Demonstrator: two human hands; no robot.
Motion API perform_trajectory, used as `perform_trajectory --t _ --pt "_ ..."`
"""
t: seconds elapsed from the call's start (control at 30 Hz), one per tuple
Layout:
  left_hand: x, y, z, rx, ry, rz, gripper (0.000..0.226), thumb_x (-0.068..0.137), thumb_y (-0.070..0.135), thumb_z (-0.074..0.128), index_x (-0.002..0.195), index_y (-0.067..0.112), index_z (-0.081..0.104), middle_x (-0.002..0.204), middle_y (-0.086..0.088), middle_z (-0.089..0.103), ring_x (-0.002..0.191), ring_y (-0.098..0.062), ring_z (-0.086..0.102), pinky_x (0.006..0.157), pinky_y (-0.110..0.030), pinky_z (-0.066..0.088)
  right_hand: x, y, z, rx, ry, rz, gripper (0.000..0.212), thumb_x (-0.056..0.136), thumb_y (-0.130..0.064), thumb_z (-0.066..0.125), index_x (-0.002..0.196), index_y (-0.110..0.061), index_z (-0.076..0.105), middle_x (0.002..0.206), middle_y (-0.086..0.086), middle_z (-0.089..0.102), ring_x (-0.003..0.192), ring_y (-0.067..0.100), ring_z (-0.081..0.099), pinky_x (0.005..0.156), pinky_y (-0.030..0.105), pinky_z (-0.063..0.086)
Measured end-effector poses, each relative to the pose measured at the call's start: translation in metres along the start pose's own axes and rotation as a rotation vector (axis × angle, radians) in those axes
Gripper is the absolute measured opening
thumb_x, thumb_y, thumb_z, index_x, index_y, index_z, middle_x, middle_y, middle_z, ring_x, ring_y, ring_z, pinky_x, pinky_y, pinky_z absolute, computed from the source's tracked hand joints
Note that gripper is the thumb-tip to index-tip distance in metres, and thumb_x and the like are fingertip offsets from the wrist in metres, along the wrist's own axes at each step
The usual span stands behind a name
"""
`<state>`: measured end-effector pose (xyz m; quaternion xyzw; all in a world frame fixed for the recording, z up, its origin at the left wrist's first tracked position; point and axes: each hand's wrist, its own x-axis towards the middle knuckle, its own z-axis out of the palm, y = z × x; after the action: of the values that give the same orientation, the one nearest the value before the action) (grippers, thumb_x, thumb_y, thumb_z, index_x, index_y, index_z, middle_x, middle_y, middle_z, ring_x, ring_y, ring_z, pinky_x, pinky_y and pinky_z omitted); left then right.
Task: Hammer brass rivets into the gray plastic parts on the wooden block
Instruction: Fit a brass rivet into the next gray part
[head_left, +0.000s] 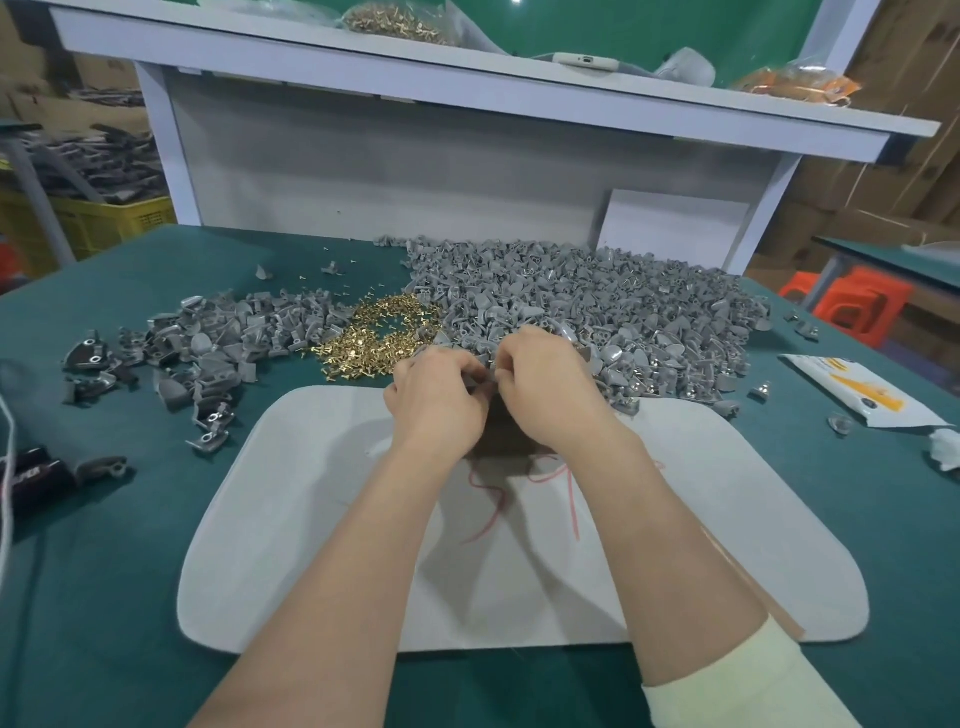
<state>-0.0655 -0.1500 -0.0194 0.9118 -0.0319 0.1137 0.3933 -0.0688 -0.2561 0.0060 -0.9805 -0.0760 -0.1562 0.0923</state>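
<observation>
Head view. I am bringing together my left hand (436, 400) and right hand (545, 384), the fingers of both curled and pinching one small gray plastic part (484, 378) between their tips. The hands are sitting over the dark wooden block (506, 434), which is resting on the far middle of the white mat (291, 519) and is mostly hidden by them. The loose brass rivets (379, 338) are lying on the green table (104, 571) just beyond my left hand, between a large heap of gray parts (597, 301) behind my right hand and a smaller heap (218, 343) further left. Whether a rivet is also in the pinch, I cannot tell.
</observation>
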Motion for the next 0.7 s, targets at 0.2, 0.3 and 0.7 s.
perform_trajectory --t 0.2,0.3,0.7 --pt "0.0 0.001 0.0 0.014 0.0 0.007 0.014 0.09 0.026 0.06 0.099 0.026 0.071 0.117 0.001 0.06 0.12 -0.03 0.045 0.09 -0.034 0.035 0.0 -0.005 0.002 -0.069 0.019 0.012 0.013 0.092 -0.009 0.049 0.102 -0.01 0.057 0.111 0.007 0.052 0.102 0.027 0.054 0.072 0.029 0.034" --pt "-0.001 0.001 -0.001 0.028 -0.007 0.018 0.017 0.09 0.023 0.058 0.101 0.025 0.071 0.117 0.0 0.058 0.12 -0.03 0.044 0.089 -0.033 0.036 0.002 -0.007 0.001 -0.089 0.011 0.018 0.014 0.093 -0.01 0.049 0.104 -0.009 0.057 0.112 0.009 0.053 0.103 0.028 0.055 0.071 0.029 0.035" --pt "-0.003 0.0 -0.001 -0.014 -0.009 0.0 0.007 0.088 0.029 0.064 0.082 0.033 0.063 0.12 0.004 0.058 0.122 -0.027 0.043 0.095 -0.034 0.034 -0.009 0.015 -0.008 0.354 0.015 0.23 0.018 0.093 -0.015 0.055 0.105 -0.014 0.068 0.111 0.005 0.068 0.104 0.021 0.06 0.095 0.031 0.045"
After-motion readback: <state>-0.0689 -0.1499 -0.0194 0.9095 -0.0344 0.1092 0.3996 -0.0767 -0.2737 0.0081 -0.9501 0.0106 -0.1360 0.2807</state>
